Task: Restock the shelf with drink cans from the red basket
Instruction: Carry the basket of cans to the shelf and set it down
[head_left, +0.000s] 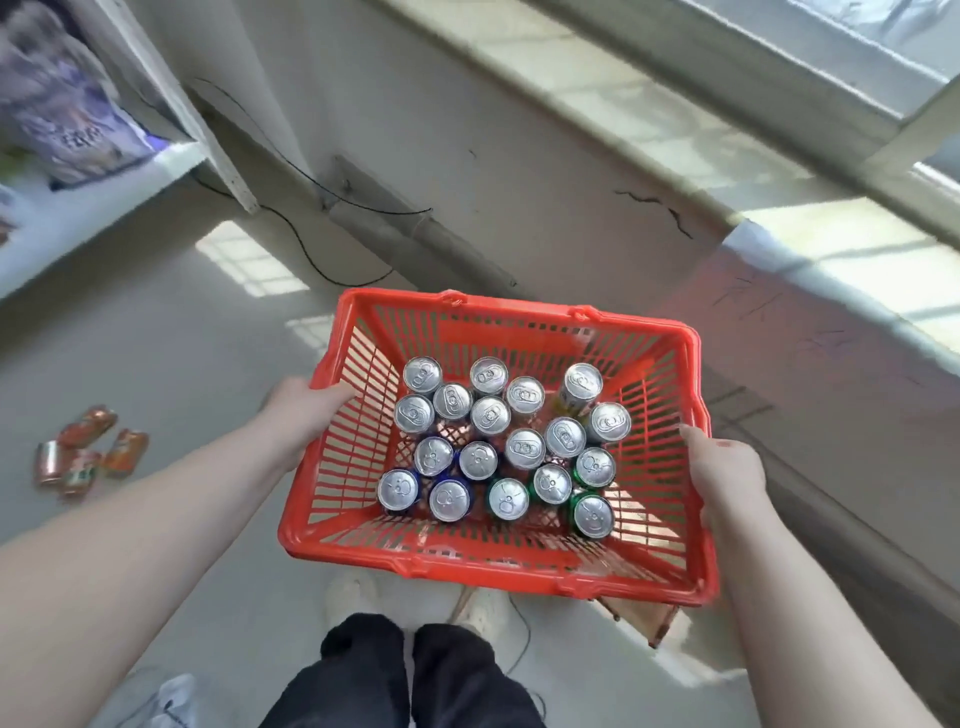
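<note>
Head view: the basket (483, 332) is at centre, held between both hands. The left hand (301, 415), at 9 o'clock, grips one side rim with the thumb inside. The right hand (727, 467), at 3 o'clock, clamps the opposite rim, its fingers hidden outside. Cans (491, 415) stand upright inside, their labels mostly hidden. The shelf (62, 223) at 10 o'clock is cut off, and its bags (67, 119) are blurred.

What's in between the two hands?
In the head view, the red basket sits between the left hand and the right hand, which hold its side rims. Drink cans stand upright inside it.
</note>
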